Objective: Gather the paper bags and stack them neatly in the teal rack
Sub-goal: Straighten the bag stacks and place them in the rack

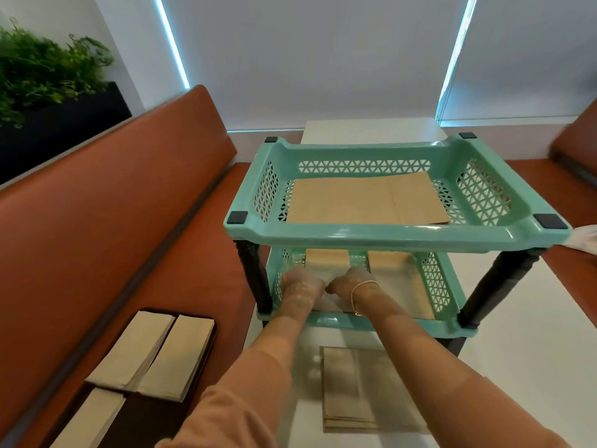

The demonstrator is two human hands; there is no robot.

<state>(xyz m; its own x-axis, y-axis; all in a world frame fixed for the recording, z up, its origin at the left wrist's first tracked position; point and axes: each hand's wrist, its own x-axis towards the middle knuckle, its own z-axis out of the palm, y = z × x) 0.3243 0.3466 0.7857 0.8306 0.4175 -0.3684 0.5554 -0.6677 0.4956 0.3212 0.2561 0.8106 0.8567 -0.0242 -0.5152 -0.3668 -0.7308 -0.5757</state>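
Head view, nearest you: a flat stack of brown paper bags [365, 391] lies on the white surface [523, 350] between your forearms, not yet gathered. To your left, on the orange bench seat [206, 253], paler bags [155, 354] rest side by side on a dark tray [206, 350], with one more pale bag [93, 418] nearer you; they also look left to do. Further in, both your hands reach into the lower tier of the teal rack [397, 236]. Your left hand [302, 284] and right hand [350, 282] sit close together over the bags in the lower tier [400, 286], seemingly pressing or squaring them, but the tier above and blur hide the fingers, so you cannot tell whether they are flat or pinching an edge. Beyond, the top tier holds a bag lying flat [365, 202], set slightly askew to the walls. By my judgement you are roughly midway: both tiers are started, and the surface stack and bench bags remain.
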